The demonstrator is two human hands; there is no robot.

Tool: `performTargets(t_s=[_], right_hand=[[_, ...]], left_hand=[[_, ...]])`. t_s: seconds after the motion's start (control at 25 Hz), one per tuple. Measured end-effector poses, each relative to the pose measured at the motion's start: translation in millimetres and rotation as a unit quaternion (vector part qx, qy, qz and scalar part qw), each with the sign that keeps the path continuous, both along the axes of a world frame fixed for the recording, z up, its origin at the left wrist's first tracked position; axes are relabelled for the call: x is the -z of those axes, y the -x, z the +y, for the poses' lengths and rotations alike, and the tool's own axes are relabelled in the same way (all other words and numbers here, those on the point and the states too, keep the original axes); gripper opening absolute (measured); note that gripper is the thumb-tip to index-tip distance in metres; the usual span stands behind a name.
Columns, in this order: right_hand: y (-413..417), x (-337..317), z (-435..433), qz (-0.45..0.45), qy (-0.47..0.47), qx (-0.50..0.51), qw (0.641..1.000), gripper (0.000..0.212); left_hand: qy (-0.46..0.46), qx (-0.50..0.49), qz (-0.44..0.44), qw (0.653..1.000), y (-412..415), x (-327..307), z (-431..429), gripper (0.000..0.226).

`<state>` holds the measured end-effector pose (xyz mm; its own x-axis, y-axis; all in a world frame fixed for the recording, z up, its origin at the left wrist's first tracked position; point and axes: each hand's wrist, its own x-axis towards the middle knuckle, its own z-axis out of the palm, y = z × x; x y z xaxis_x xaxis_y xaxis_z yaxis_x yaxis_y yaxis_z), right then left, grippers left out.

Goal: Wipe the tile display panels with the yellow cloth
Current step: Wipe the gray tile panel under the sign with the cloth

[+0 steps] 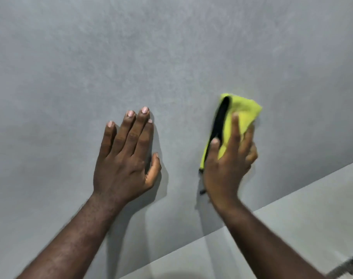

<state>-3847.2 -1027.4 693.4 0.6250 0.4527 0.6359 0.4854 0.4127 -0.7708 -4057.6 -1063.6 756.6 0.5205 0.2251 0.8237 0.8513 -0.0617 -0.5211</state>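
Head view: left hand [127, 158] flat on panel [71, 57] beside yellow cloth [244, 111].

I see the tile panel [131, 57] filling most of the frame in mottled mid-grey with cloudy lighter patches. The cloth [244, 115], right of centre, is bright yellow-green with a black edging strip. At lower right, a paler, plainer grey surface [312, 208].
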Motion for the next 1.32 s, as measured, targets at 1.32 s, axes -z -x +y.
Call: performTargets(t_s=[1.32], right_hand=[[-2,165,-33,0.174,0.168,-0.087,0.966,0.077]], left_hand=[[0.072,0.049,0.189,0.978,3,42,1,0.066]])
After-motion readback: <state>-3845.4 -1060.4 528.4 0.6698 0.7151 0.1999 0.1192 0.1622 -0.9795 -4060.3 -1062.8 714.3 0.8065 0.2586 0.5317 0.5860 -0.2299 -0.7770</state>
